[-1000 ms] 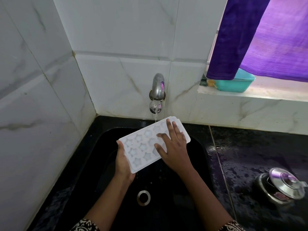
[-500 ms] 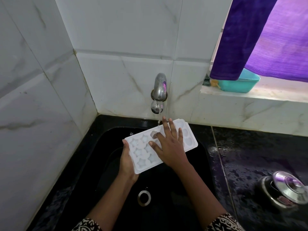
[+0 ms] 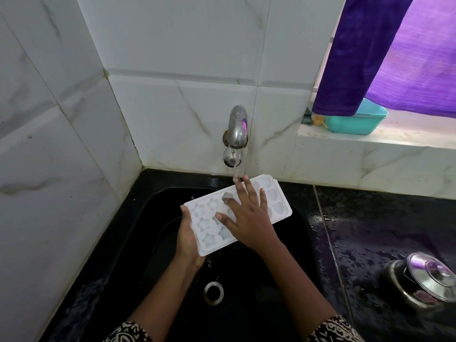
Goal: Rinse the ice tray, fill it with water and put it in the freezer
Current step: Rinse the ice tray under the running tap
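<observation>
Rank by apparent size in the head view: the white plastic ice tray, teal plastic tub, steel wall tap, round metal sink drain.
1. White plastic ice tray.
2 and 3. Teal plastic tub and steel wall tap look alike; the purple curtain hides part of the tub.
4. Round metal sink drain.

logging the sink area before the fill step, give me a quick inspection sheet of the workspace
surface: black sink, wet black counter to its right
job's things: white ice tray held over the sink under the tap, thin stream running
clutter: lidded steel pot on the counter; teal tub on the sill
grippers: left hand grips the tray's near end; right hand flat on it, fingers spread
cables: nothing seen
surroundings: marbled wall tiles; purple curtain
</observation>
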The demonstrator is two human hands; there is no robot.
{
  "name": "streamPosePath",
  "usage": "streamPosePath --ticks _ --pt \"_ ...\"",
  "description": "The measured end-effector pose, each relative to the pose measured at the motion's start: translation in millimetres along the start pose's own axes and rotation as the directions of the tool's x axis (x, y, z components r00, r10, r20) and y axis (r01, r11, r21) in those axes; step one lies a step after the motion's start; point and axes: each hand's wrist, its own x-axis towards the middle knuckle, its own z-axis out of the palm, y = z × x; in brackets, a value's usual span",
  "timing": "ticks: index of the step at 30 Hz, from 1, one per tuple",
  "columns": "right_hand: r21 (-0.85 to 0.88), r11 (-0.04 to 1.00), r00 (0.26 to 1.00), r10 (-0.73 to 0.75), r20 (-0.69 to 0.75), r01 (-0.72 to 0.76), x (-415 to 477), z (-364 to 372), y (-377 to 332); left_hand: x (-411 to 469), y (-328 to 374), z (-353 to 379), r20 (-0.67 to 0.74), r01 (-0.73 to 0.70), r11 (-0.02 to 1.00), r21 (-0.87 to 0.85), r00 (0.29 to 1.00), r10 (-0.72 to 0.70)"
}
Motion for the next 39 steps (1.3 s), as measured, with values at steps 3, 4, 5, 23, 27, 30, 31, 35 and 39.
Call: streamPosePath --ticks 3,4,5,23,27,30,31,35,39 --pt "0.017 0.999 0.997 0.032 -0.065 -0.031 1 -2 6 0 -2 1 0.006 0.013 1.000 0.013 1.000 -0.013" --pt "0.006 0.999 0.993 0.042 -0.110 -0.041 2 -1 5 -1 -3 3 0.011 0.018 1.000 0.007 1.000 -0.018" --pt "-0.008 0.999 0.989 0.042 -0.145 -0.043 3 0 3 -2 -4 5 0.014 0.019 1.000 0.001 1.000 -0.019" --pt "-0.032 0.998 0.985 0.044 -0.166 -0.050 2 -3 6 3 -5 1 0.027 0.023 1.000 0.014 0.999 -0.024" --pt "-0.034 0.999 0.998 0.017 -0.053 -0.019 -2 -4 4 6 -2 3 0.019 -0.013 0.999 0.046 1.000 0.012" --pt "-0.005 0.999 0.994 0.042 -0.104 -0.043 -1 -11 13 7 -4 3 0.006 -0.006 0.997 0.072 1.000 0.006" --pt "-0.016 0.999 0.990 0.042 -0.137 -0.045 0 -12 12 6 -5 4 0.009 0.002 0.998 0.067 1.000 -0.002" --pt "-0.047 0.999 0.999 0.004 -0.047 -0.006 0 -13 3 4 -3 8 0.033 -0.008 0.999 0.042 0.999 0.006" --pt "0.013 0.999 0.996 0.034 -0.081 -0.033 0 -20 9 1 -1 11 0.028 -0.018 0.998 0.060 0.999 0.016"
